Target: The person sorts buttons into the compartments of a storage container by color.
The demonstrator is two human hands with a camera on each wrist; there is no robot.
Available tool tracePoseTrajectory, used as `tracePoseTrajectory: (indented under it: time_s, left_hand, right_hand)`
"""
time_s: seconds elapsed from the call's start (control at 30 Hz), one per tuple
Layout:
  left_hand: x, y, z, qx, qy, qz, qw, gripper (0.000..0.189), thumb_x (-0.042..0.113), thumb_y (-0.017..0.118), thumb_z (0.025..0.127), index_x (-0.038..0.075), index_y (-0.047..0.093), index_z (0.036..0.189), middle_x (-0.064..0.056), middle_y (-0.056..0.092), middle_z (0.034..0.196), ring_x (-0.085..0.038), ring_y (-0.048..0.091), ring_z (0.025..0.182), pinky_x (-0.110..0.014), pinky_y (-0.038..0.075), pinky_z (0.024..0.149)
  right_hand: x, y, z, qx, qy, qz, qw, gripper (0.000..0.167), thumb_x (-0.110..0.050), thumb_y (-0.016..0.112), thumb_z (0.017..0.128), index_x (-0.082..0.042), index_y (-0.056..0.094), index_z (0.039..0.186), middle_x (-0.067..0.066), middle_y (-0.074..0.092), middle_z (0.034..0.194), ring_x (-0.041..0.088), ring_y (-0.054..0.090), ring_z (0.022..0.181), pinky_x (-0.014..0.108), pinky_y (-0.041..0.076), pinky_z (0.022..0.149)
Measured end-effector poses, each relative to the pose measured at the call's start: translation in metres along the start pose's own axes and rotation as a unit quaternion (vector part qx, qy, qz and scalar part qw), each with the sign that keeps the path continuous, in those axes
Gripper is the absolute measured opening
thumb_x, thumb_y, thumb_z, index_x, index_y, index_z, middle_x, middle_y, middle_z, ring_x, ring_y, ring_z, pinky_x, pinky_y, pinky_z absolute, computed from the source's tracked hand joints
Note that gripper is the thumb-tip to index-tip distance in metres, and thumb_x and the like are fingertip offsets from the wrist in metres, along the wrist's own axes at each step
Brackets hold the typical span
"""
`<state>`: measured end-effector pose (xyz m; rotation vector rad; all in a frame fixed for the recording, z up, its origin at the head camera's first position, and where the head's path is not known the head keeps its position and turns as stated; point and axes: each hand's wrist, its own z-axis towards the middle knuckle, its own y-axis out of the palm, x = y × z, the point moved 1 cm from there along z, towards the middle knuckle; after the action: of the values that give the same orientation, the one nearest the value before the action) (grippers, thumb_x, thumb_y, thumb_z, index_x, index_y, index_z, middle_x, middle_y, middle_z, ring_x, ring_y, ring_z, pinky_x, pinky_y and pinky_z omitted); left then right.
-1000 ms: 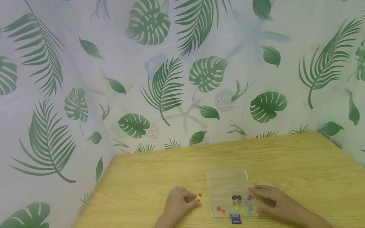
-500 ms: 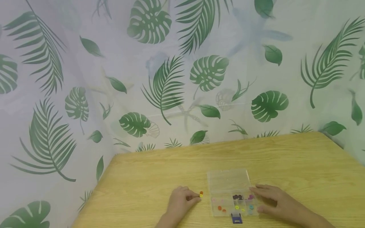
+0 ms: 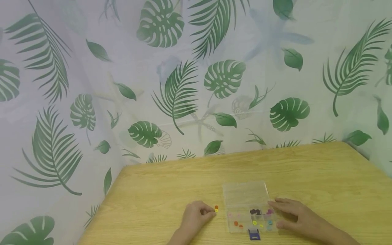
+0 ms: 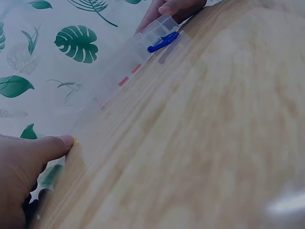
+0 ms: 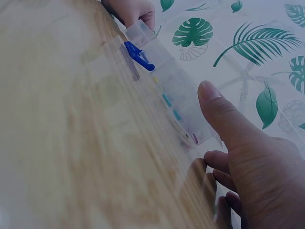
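In the head view, my left hand [image 3: 196, 217] is left of a clear compartment box, thumb and forefinger pinched at a small yellow disc [image 3: 216, 210]. An orange disc [image 3: 216, 207] shows just beyond it. The left wrist view has a speck of yellow at the thumb tip; the fingertips hide the rest. The clear box [image 3: 230, 230] lies with its lid [image 3: 245, 194] folded back and its blue latch [image 3: 254, 234] towards me. My right hand [image 3: 295, 216] is at the box's right side, fingers relaxed and thumb apart, fingertips at or against its edge.
Inside the box, small discs lie sorted by colour: orange [image 3: 236, 223], black [image 3: 255, 212], yellow [image 3: 254, 223], blue [image 3: 270, 223] and purple [image 3: 269, 211], with faint pink ones. Under it is a wood-grain table [image 3: 171, 183], backed by a leaf-patterned sheet [image 3: 190, 51].
My left hand has shifted slightly right. A purple disc seen at its fingertips a second ago is out of sight, and the yellow and orange discs sit slightly differently. The right hand stays put.
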<state>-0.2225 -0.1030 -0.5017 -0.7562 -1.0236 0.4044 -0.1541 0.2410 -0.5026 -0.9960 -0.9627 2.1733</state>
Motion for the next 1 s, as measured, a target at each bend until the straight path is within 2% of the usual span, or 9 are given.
tracePoseTrajectory:
  time_s: [0.17, 0.27, 0.47, 0.63, 0.77, 0.9, 1.0]
  left_hand:
    - [-0.001, -0.001, 0.001, -0.001, -0.006, -0.01, 0.9999, 0.013, 0.028, 0.075, 0.078, 0.016, 0.075, 0.082, 0.015, 0.054, 0.066, 0.002, 0.041, 0.063, -0.017, 0.039, 0.059]
    - [-0.001, -0.001, 0.001, 0.012, 0.012, -0.009, 0.9998, 0.014, 0.029, 0.075, 0.078, 0.016, 0.075, 0.083, 0.016, 0.048, 0.064, 0.002, 0.038, 0.064, -0.017, 0.038, 0.059]
    - [0.002, 0.005, 0.007, 0.054, 0.091, -0.004, 0.9943, 0.013, 0.029, 0.073, 0.079, 0.018, 0.075, 0.084, 0.014, 0.043, 0.061, 0.004, 0.034, 0.063, -0.014, 0.037, 0.06]
    - [0.011, 0.012, 0.015, 0.088, 0.161, 0.002, 0.9831, 0.012, 0.027, 0.074, 0.078, 0.016, 0.074, 0.083, 0.013, 0.048, 0.06, 0.004, 0.035, 0.064, -0.013, 0.038, 0.063]
    - [0.02, 0.019, 0.022, 0.119, 0.197, 0.003, 0.9732, 0.01, 0.022, 0.077, 0.074, 0.016, 0.074, 0.081, 0.011, 0.048, 0.059, 0.001, 0.034, 0.064, -0.012, 0.035, 0.063]
    - [0.03, 0.025, 0.029, 0.127, 0.203, -0.009, 0.9709, 0.01, 0.019, 0.079, 0.072, 0.015, 0.074, 0.08, 0.009, 0.047, 0.059, 0.0, 0.032, 0.065, -0.011, 0.031, 0.064]
    - [0.039, 0.032, 0.035, 0.118, 0.191, -0.015, 0.9744, 0.01, 0.023, 0.077, 0.075, 0.016, 0.074, 0.081, 0.009, 0.047, 0.06, 0.002, 0.031, 0.066, -0.01, 0.029, 0.065]
  right_hand:
    - [0.0, 0.0, 0.001, 0.005, -0.006, -0.001, 1.0, 0.053, -0.026, 0.075, 0.079, -0.025, 0.058, 0.13, 0.007, 0.062, 0.124, 0.017, 0.054, 0.112, 0.034, 0.051, 0.081]
    - [0.0, 0.0, 0.001, 0.002, -0.008, 0.006, 0.9999, 0.053, -0.025, 0.075, 0.08, -0.024, 0.058, 0.13, 0.008, 0.062, 0.125, 0.018, 0.055, 0.113, 0.033, 0.051, 0.082]
    - [0.0, -0.001, 0.001, -0.008, -0.003, 0.009, 0.9999, 0.053, -0.027, 0.074, 0.081, -0.025, 0.057, 0.131, 0.009, 0.061, 0.125, 0.018, 0.054, 0.113, 0.031, 0.051, 0.081]
    - [0.0, 0.0, 0.001, 0.014, -0.019, -0.004, 0.9997, 0.054, -0.025, 0.076, 0.078, -0.024, 0.059, 0.129, 0.008, 0.063, 0.123, 0.014, 0.054, 0.112, 0.031, 0.051, 0.081]
    - [0.001, 0.001, 0.001, 0.023, -0.024, -0.021, 0.9992, 0.055, -0.027, 0.077, 0.077, -0.024, 0.06, 0.128, 0.006, 0.063, 0.122, 0.015, 0.055, 0.111, 0.034, 0.051, 0.081]
    - [0.001, 0.002, 0.001, 0.015, -0.016, -0.023, 0.9995, 0.054, -0.029, 0.076, 0.078, -0.026, 0.059, 0.129, 0.006, 0.062, 0.124, 0.019, 0.055, 0.111, 0.037, 0.051, 0.08]
    - [0.003, 0.003, 0.0, 0.015, -0.012, -0.022, 0.9996, 0.055, -0.029, 0.077, 0.078, -0.026, 0.059, 0.129, 0.006, 0.062, 0.124, 0.019, 0.055, 0.111, 0.038, 0.051, 0.081]
